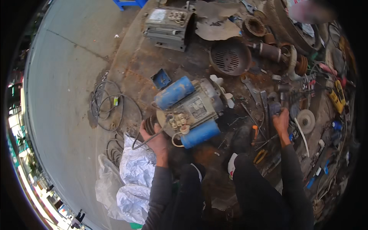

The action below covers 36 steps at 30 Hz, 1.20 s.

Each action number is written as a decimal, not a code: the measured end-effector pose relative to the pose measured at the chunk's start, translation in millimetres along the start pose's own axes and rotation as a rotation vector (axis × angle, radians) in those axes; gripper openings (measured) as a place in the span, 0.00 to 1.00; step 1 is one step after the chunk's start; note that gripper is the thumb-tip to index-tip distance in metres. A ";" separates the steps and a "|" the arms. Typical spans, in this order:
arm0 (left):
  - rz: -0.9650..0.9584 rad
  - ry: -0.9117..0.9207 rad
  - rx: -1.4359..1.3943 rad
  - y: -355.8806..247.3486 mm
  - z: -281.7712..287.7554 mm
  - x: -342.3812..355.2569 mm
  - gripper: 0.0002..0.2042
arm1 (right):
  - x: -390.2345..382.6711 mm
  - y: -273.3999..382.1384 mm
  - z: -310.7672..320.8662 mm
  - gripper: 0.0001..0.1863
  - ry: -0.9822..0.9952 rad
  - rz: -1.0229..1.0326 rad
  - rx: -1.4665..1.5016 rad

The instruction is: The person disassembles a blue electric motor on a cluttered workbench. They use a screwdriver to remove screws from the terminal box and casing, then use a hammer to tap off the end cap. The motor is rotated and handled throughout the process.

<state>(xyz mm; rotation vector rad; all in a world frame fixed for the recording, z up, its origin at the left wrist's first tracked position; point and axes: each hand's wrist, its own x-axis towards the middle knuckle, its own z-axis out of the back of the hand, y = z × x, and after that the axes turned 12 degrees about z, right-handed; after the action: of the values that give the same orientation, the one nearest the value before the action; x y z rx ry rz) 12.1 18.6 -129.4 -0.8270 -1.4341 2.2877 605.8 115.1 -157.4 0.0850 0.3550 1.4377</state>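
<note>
An electric motor [197, 105] lies on its side in front of my feet. Two blue cylindrical capacitors, an upper one [175, 92] and a lower one [201, 133], flank its open wiring terminals [178, 120]. White fan blades [226, 92] show at its far right end. My left hand [154, 140] is wrapped round the dark grooved pulley [150, 124] at the motor's left end, beside a grey cable. Off to the right, my right hand [281, 122] is closed among the tools, its fingertips at a dark metal piece [274, 108]; what they grip is unclear.
A second motor housing [168, 28], a round slotted cover [230, 57] and a blue box lid [161, 79] lie beyond. Wrenches [251, 90], orange-handled pliers [260, 156] and a yellow tool [337, 97] crowd the right. Coiled cable [122, 107] and white sacks [136, 165] sit left.
</note>
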 end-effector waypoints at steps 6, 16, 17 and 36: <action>-0.052 -0.019 0.239 -10.4 6.0 2.5 0.21 | -9.3 24.9 18.9 0.28 0.089 -0.077 -0.158; -0.104 -0.004 0.426 16.1 26.9 33.4 0.22 | 41.1 -16.4 39.8 0.22 -0.136 -0.223 0.154; -0.141 -0.027 0.469 15.1 28.1 33.2 0.22 | 53.8 -18.2 39.7 0.22 -0.150 -0.223 0.265; -0.093 0.036 0.348 0.3 20.8 24.0 0.19 | 114.8 1.8 22.4 0.32 -0.157 -0.283 0.167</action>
<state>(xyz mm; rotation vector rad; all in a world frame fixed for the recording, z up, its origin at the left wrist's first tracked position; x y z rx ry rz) -19.6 16.7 -130.0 -0.6747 -0.9938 2.3427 620.9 231.2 -157.3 0.2717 0.3423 1.1123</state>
